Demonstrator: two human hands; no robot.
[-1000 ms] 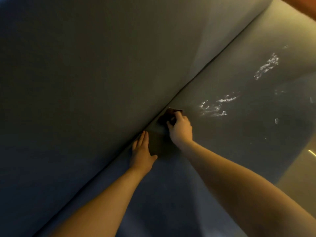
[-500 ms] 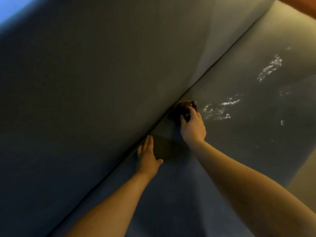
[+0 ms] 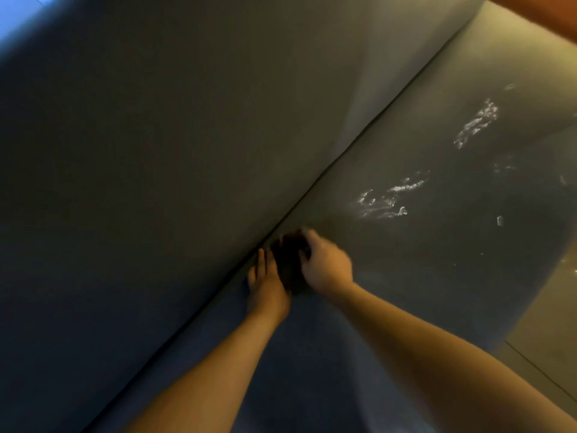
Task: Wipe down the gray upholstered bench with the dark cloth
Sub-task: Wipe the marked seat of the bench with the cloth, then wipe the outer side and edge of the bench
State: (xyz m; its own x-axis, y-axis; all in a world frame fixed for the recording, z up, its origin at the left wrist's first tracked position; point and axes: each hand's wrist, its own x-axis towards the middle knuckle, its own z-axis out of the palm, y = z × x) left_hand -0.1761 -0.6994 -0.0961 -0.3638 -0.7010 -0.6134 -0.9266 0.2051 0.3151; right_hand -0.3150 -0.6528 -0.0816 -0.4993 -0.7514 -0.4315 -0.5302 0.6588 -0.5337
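Since half a second ago my right hand (image 3: 326, 268) has dragged the dark cloth (image 3: 288, 260) back along the crease, just beside my left hand (image 3: 268, 285), which lies flat, fingers straight, bracing me on the gray upholstered bench (image 3: 312, 370). Right fingers curl round the one bunched cloth, pressing it to the seat by the backrest (image 3: 187, 151). Beyond lie two patches of white streaks (image 3: 387, 198), unwiped I judge.

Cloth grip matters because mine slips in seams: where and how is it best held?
Probably take the cloth by its bunched top, from above on the seat side, as the right hand does. It is wadded against the backrest, which blocks that side; the left hand lies flat beside it.
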